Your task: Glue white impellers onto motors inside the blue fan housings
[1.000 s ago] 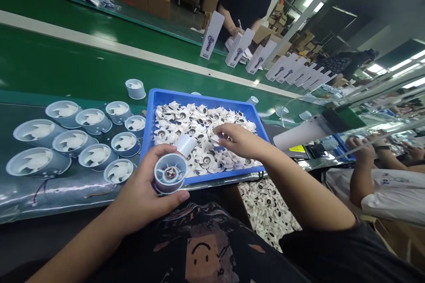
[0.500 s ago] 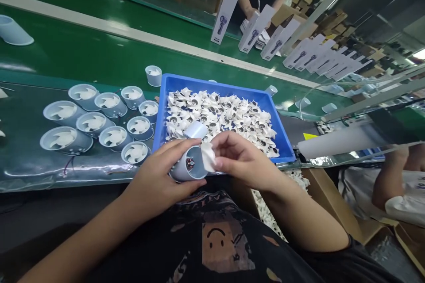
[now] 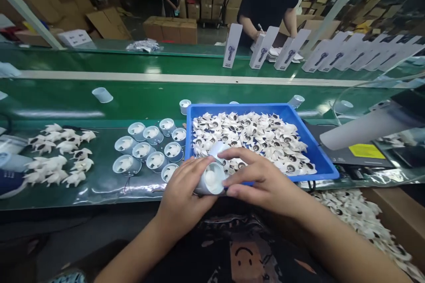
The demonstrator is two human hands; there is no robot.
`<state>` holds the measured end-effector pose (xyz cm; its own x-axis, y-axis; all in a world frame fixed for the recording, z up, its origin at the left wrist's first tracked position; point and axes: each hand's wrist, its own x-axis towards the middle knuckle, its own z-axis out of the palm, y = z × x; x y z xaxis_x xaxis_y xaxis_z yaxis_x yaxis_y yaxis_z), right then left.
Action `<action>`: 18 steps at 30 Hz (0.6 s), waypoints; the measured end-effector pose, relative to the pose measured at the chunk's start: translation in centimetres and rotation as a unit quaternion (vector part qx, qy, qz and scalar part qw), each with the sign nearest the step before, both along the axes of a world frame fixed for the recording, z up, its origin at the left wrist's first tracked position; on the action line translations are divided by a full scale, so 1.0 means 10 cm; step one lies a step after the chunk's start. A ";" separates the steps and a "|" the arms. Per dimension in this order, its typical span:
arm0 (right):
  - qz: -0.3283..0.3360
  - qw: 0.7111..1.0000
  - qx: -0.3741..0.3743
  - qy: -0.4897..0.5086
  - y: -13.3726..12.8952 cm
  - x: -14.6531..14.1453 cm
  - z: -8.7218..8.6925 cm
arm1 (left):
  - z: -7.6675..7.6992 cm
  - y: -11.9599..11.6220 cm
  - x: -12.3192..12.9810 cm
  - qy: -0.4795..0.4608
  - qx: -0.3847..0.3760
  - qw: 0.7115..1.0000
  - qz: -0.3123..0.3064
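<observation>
My left hand (image 3: 186,190) is wrapped around a pale blue fan housing (image 3: 203,185), its round mouth tipped toward me and to the right. Inside that mouth sits a white fan blade (image 3: 211,178). My right hand (image 3: 255,181) has its fingers apart at the housing's right rim, nothing gripped between them; whether the fingertips touch is hard to tell. Another pale blue piece (image 3: 219,148) shows just behind the housing; I cannot tell if it is joined. Beyond both hands lies a blue tray (image 3: 328,170) full of white fan blades (image 3: 252,128).
Several housings with blades (image 3: 142,150) stand left of the tray, loose blades (image 3: 53,170) farther left. A white tube (image 3: 368,128) juts in at right, above a box of blades (image 3: 358,216). Across the green conveyor (image 3: 133,90), printed cartons (image 3: 232,46) stand before a co-worker (image 3: 268,0).
The white blade, pinched by my right hand at the housing's mouth before, now sits inside it. My right fingers have spread off the blade. The head view has swung left and levelled.
</observation>
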<state>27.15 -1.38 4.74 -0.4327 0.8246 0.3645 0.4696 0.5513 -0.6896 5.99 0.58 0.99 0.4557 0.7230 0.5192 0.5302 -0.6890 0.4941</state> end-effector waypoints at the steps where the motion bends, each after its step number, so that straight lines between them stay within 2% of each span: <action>1: 0.001 1.000 0.012 0.005 -0.02 0.02 0.00 | 0.00 0.02 -0.02 0.006 -0.013 1.000 0.006; 4: -0.009 0.997 0.068 -0.044 -0.06 0.00 0.00 | -0.01 0.05 -0.04 -0.005 -0.038 0.999 0.018; 6: -0.021 0.991 0.115 -0.057 -0.07 0.01 0.02 | -0.01 0.06 -0.06 -0.013 -0.040 0.999 -0.004; 8: -0.052 0.986 0.156 -0.019 -0.11 0.07 0.05 | 0.00 0.10 -0.13 -0.007 -0.038 0.999 -0.036; 10: -0.083 0.982 0.168 0.016 -0.19 0.20 0.06 | 0.05 0.23 -0.27 0.010 -0.022 0.999 -0.039; 12: -0.107 0.981 0.161 0.019 -0.30 0.34 0.02 | 0.16 0.49 -0.46 0.038 -0.008 0.999 0.014; 14: -0.124 0.981 0.152 0.007 -0.40 0.45 -0.08 | 0.32 0.87 -0.67 0.086 -0.021 0.989 0.119; 16: -0.141 0.979 0.148 -0.001 -0.47 0.48 -0.19 | 0.49 1.28 -0.87 0.139 -0.046 0.957 0.250; 18: -0.153 0.977 0.149 0.003 -0.50 0.44 -0.27 | 0.59 1.63 -1.05 0.166 -0.064 0.941 0.289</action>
<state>31.58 -6.43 2.01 -0.1785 0.7723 0.6096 0.6403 0.5616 -0.5240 -4.53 16.93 6.91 0.0896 0.9466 0.3097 0.9380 -0.1848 0.2934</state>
